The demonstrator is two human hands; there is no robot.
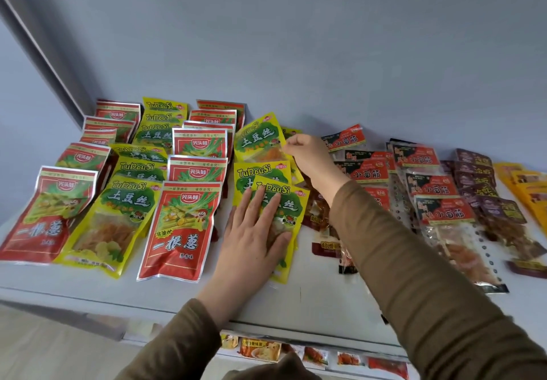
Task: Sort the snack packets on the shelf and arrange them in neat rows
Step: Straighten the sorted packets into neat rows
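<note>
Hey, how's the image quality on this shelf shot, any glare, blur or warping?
Head view: even, soft light with faint shadows; glare streaks on the red foil packets; the shelf edge bows from wide-angle distortion; the left hand pressing a yellow packet is slightly motion-blurred; the lower-shelf packets look soft.

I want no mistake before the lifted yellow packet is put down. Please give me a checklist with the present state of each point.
1. Right hand pinches the lifted yellow packet: ok.
2. Left hand lies flat on the front yellow packet: ok.
3. Lifted packet matches that yellow row: ok.
4. Lifted packet straight: not ok, tilted.
5. Front yellow packet aligned with the red row: not ok, skewed.
6. Free space behind the row: cannot tell.
</note>
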